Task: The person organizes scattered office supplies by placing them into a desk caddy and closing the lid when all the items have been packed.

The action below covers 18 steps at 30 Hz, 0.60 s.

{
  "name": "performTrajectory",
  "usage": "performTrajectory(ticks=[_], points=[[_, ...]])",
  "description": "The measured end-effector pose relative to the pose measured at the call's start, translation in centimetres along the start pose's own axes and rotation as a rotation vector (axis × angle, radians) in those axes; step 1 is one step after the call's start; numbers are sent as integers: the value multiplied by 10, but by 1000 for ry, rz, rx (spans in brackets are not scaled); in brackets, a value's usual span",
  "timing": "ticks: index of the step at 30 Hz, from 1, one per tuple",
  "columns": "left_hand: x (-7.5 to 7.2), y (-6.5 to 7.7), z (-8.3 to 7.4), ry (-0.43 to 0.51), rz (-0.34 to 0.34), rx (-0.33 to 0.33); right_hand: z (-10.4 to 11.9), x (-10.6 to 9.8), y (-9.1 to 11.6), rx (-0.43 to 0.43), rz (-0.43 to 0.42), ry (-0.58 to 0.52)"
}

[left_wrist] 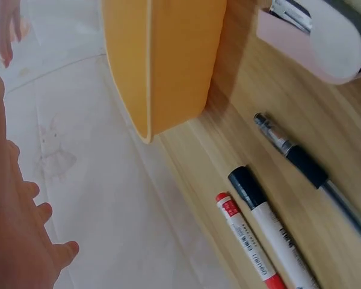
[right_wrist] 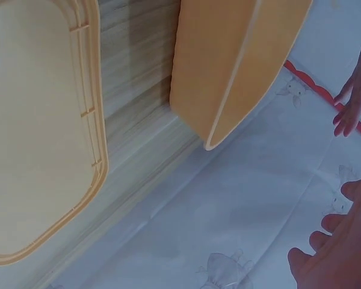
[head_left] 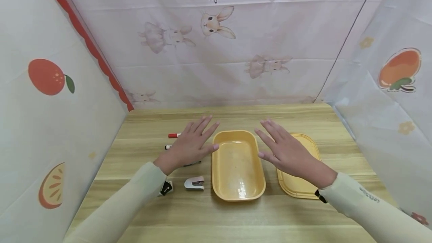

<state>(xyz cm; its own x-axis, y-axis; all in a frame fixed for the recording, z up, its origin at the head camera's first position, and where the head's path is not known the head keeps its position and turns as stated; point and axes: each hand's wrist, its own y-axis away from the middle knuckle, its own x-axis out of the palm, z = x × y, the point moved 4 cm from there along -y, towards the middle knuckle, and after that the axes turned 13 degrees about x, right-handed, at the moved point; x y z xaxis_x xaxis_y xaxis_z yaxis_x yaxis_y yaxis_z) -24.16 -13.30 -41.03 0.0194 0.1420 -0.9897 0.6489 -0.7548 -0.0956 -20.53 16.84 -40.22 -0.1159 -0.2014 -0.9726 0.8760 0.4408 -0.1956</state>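
Observation:
Both hands hover over the table with fingers spread and straight, holding nothing. My left hand (head_left: 190,143) is above the markers, left of a yellow plastic box (head_left: 236,164) with no lid on it. Over the yellow lid (head_left: 297,183), on the box's right, is my right hand (head_left: 288,151). In the left wrist view lie a red-capped marker (left_wrist: 248,241), a black-capped marker (left_wrist: 274,232) and a pen (left_wrist: 307,165). A pink and white stapler (head_left: 194,183) sits between the left sleeve and the box. Nothing shows inside the box.
A small black and white object (head_left: 167,188) is partly hidden by the left sleeve. Printed cloth walls (head_left: 216,81) enclose the wooden table (head_left: 243,220) at the back and both sides.

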Motion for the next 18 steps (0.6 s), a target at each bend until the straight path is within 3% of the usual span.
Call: performTrajectory(ticks=[13, 18], points=[[16, 6, 4, 13, 4, -36, 5, 18, 16, -25, -49, -14], [16, 7, 3, 34, -8, -49, 10, 23, 23, -29, -29, -15]])
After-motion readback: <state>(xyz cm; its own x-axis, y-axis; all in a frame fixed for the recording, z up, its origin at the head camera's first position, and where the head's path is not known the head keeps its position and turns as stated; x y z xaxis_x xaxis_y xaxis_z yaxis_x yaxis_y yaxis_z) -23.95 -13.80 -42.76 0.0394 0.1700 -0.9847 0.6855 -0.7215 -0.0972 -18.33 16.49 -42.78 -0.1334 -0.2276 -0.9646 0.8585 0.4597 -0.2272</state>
